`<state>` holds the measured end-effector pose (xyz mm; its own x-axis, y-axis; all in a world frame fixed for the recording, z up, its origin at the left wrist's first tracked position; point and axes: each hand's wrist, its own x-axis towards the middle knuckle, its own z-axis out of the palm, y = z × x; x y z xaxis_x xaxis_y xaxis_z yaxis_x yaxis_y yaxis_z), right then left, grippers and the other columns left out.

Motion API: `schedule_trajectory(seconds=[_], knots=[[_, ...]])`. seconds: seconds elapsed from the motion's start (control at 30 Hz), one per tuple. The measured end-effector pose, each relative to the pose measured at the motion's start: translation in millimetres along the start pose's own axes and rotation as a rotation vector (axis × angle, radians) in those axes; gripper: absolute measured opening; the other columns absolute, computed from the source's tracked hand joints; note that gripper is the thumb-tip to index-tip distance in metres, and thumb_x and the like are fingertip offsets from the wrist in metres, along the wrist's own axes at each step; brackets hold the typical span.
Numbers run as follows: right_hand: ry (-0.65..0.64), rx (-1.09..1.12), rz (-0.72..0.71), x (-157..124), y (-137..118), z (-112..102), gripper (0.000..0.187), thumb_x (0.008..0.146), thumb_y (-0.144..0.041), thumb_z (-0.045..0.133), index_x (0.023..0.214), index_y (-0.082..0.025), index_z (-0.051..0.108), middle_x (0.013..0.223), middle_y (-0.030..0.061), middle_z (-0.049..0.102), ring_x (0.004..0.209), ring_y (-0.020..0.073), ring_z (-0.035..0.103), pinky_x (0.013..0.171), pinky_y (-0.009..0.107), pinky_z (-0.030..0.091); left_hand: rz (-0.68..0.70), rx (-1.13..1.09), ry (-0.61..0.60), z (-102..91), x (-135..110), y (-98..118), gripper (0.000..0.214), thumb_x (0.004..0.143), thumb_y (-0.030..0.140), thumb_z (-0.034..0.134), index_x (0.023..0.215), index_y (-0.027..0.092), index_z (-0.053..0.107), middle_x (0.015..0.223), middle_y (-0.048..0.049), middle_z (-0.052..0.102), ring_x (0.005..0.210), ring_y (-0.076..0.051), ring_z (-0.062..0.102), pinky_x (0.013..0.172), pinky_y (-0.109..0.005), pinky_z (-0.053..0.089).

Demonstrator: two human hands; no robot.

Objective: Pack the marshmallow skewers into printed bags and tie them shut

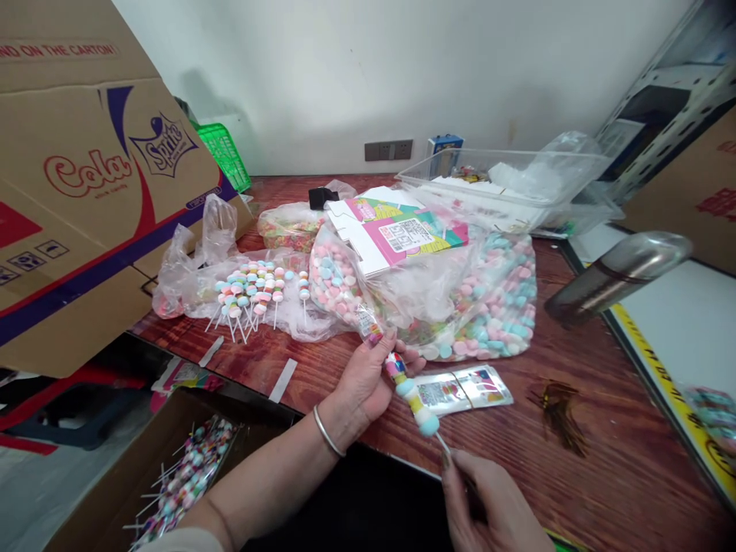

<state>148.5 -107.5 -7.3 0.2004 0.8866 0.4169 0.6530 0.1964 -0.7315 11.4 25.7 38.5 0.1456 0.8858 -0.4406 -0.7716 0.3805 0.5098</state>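
Note:
A marshmallow stick [424, 420] slants between my two hands, its pale blue, yellow and white pieces threaded on a white stick. Thumb and fingers of my right hand [488, 498] pinch the lower end of that stick. My left hand [365, 383], with a silver bangle at the wrist, is closed around a clear printed wrapper [395, 366]. The wrapper covers the upper end of the marshmallows, and its top pokes out above my thumb. Just right of my left hand lies a flat stack of printed wrappers [488, 386] with a rubber band round it. Gold twist ties [560, 418] lie farther right.
Finished-looking marshmallow sticks [250, 287] lie on plastic at left. Behind my hands sits a large bag of marshmallows [497, 307] with printed card [373, 249] on top. A steel flask [618, 280] leans right. Below left, a carton [230, 468] holds wrapped sticks.

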Motion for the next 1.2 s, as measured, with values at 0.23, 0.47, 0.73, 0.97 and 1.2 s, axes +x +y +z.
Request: schedule_trajectory(seconds=[0.23, 0.47, 0.73, 0.97, 1.2], knots=[[-0.291, 0.442, 0.476, 7.3, -9.1, 2.9, 0.033, 0.085, -0.052, 0.058, 0.079, -0.020, 0.065, 0.058, -0.0004, 0.057, 0.050, 0.0127, 0.053, 0.047, 0.022, 0.040, -0.053, 0.003, -0.117, 3.4, -3.3, 2.9, 0.027, 0.070, 0.027, 0.081, 0.079, 0.014, 0.059, 0.066, 0.0038, 0.056, 0.056, -0.007, 0.054, 0.074, -0.031, 0.056], [-0.469, 1.010, 0.887, 9.7, -27.0, 15.5, 0.041, 0.080, -0.058, 0.062, 0.073, -0.019, 0.057, 0.048, -0.0106, 0.029, 0.040, 0.0035, 0.017, 0.040, 0.018, 0.018, -0.138, -0.044, -0.210, 2.1, -3.2, -5.1, 0.028, 0.076, 0.033, 0.076, 0.091, 0.015, 0.061, 0.061, 0.0070, 0.048, 0.053, -0.005, 0.049, 0.075, -0.028, 0.054], [-0.106, 0.119, 0.015, 8.9, -10.2, 18.6, 0.018, 0.088, -0.027, 0.056, 0.073, -0.021, 0.063, 0.061, -0.0009, 0.057, 0.056, 0.0127, 0.054, 0.061, 0.024, 0.041, -0.135, -0.046, -0.043, 11.9, -4.5, -8.2, 0.029, 0.080, 0.041, 0.071, 0.085, 0.015, 0.059, 0.059, 0.0054, 0.048, 0.056, -0.008, 0.052, 0.068, -0.026, 0.052], [-0.085, 0.252, 0.213, 11.0, -5.8, 19.3, 0.017, 0.090, -0.034, 0.056, 0.087, -0.020, 0.065, 0.071, 0.0013, 0.065, 0.062, 0.0149, 0.060, 0.061, 0.024, 0.046, -0.173, -0.063, -0.139, 12.5, -7.6, -11.2, 0.038, 0.081, 0.051, 0.065, 0.089, 0.015, 0.061, 0.061, 0.0036, 0.050, 0.058, -0.012, 0.054, 0.067, -0.030, 0.052], [-0.305, 0.802, 0.652, 11.8, -1.5, 15.4, 0.032, 0.086, -0.049, 0.060, 0.078, -0.019, 0.060, 0.056, -0.0064, 0.039, 0.049, 0.0083, 0.032, 0.046, 0.021, 0.026, -0.233, 0.014, -0.221, 7.3, -4.3, -1.3, 0.039, 0.083, 0.053, 0.060, 0.080, 0.014, 0.065, 0.061, -0.0007, 0.056, 0.064, -0.017, 0.062, 0.073, -0.035, 0.053]])
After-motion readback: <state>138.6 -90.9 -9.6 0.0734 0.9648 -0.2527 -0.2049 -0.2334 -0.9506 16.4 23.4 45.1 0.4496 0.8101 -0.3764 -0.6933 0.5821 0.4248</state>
